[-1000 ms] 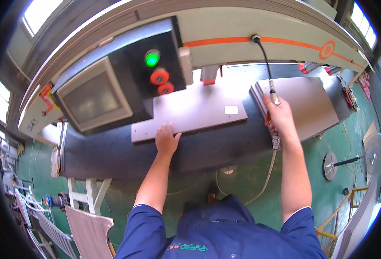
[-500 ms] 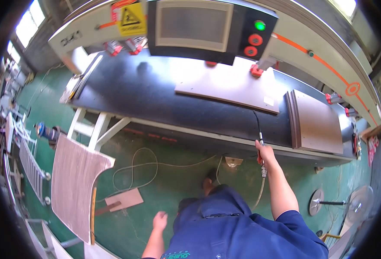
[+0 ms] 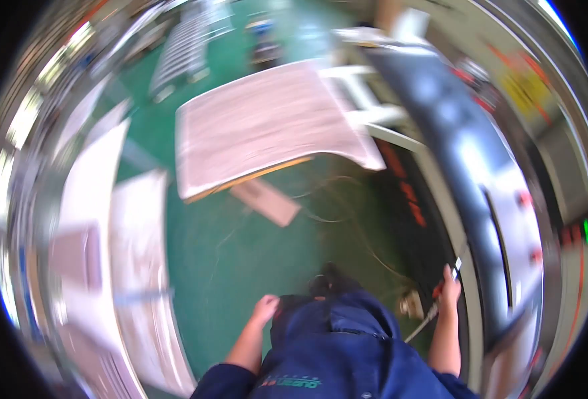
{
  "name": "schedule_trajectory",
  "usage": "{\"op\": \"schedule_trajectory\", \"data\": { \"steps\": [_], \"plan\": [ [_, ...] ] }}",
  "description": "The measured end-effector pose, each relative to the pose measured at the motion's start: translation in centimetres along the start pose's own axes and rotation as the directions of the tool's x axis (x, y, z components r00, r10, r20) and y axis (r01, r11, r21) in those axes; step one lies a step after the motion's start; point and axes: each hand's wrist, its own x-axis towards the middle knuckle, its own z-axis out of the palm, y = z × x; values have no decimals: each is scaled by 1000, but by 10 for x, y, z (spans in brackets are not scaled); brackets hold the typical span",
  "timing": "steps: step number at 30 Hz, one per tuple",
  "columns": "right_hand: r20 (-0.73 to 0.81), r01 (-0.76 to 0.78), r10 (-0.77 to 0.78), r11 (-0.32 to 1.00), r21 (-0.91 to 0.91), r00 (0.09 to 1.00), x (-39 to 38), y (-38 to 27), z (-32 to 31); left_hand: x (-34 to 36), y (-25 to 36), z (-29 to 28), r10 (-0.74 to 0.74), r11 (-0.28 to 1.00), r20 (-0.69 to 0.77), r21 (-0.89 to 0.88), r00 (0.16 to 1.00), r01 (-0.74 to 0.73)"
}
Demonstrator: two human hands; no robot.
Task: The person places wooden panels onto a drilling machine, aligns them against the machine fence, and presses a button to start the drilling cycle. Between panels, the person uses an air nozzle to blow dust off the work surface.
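Observation:
My right hand (image 3: 448, 286) is closed around an air gun with a red part and a metal fitting (image 3: 456, 267), its pale hose (image 3: 421, 326) trailing down. It is beside the long black-topped machine table (image 3: 436, 80) on the right. My left hand (image 3: 265, 307) hangs by the dark blue workwear at my left; its fingers are too smeared to read. A pale, curved-edged board (image 3: 260, 123) on a white frame (image 3: 374, 113) juts from the table's end ahead of me.
The picture is motion-blurred. Long pale panels (image 3: 141, 253) stand along the left. A small board (image 3: 267, 203) and thin hoses lie on the green floor. A slatted metal rack (image 3: 181, 50) and a blue-topped motor-like item (image 3: 262, 36) are farther ahead.
My left hand has left the panel on the table and dropped to my side. The view has swung left, putting the machine on the right. My right hand has lowered with the air gun.

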Motion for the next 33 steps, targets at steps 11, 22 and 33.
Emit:
{"op": "schedule_trajectory", "data": {
  "steps": [11,22,33],
  "plan": [
    [908,641,-70,730,-235,413,-85,-68,164,-174,-121,33,-427,900,-332,-248,841,358],
    [966,821,244,532,-207,86,-249,-38,322,-203,-152,-15,-752,349,-80,-891,654,292],
    [955,929,267,302,-214,133,-348,62,424,-180,-182,-472,-725,414,-631,-721,278,-556]
  ]
}}
